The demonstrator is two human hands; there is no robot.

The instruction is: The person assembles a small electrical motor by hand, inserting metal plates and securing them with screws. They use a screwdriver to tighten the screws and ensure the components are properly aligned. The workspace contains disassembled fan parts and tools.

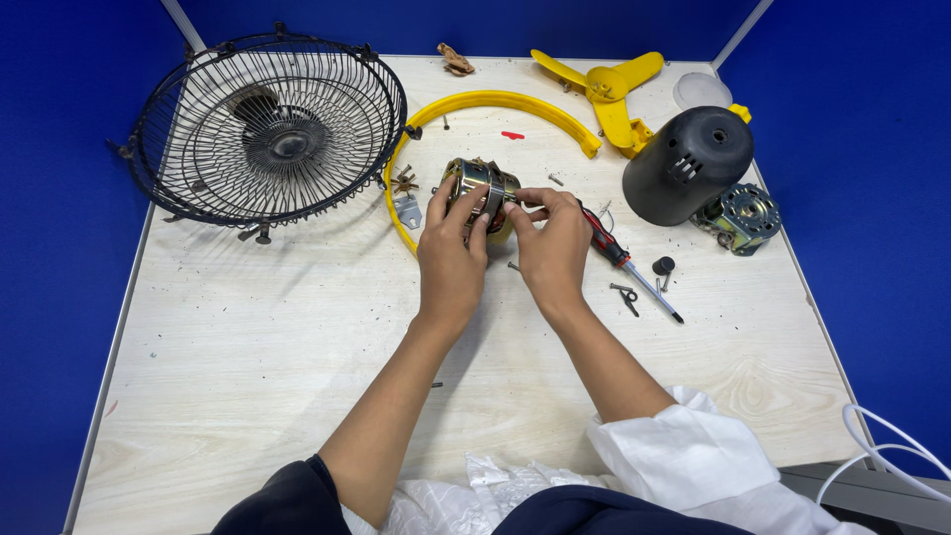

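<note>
While our left hand [451, 260] wraps its fingers around the small fan motor [478, 190], clamped on its metal casing, our right hand [553, 248] pinches at the motor's right side, fingertips closed on what may be a shaft or small fitting; the view is too tight to tell. We hold the motor just above the table [248, 347], inside the arc of the yellow ring [495, 101]. We judge this a disassembly step on the motor itself. Just right of our hand lies the red-handled screwdriver [624, 263], with loose screws [626, 295] nearby; the black motor cover [686, 163] and wire guard [267, 129] sit farther out.
</note>
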